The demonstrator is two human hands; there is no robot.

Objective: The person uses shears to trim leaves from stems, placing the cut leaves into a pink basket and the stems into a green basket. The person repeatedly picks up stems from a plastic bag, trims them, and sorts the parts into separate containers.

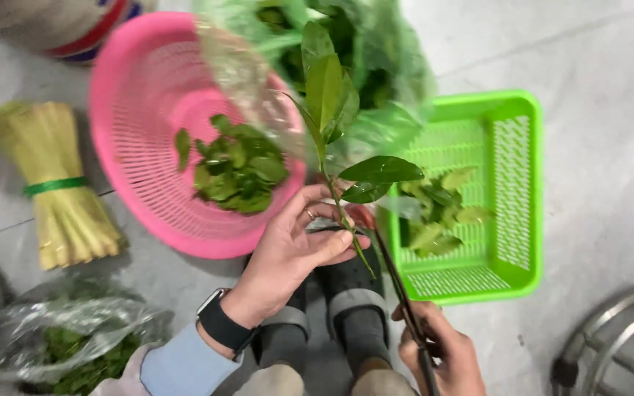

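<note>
Starting at the far left, a bundle of pale lemongrass stalks (56,187) tied with a green band lies on the grey floor (610,176), and below it a clear plastic bag of greens (67,341) sits by your left sleeve. Next comes the round pink basket (130,110), holding a small heap of picked leaves (238,167). Your left hand (295,242), with a dark watch on the wrist and a ring on one finger, is closed around a leafy sprig (332,125); thumb and fingers pinch the stem low down, and the sprig stands upright in front of a second bag of leaves (376,51) at the top of the view. Your feet in dark sandals (346,293) show just below that hand. Your right hand (442,352) is wrapped around a thin dark stick (398,279) that slants up toward the sprig's stem. Right of the sprig sits the square green basket (515,183) with a few leaves inside. A metal stool frame (610,337) fills the lower right corner.
</note>
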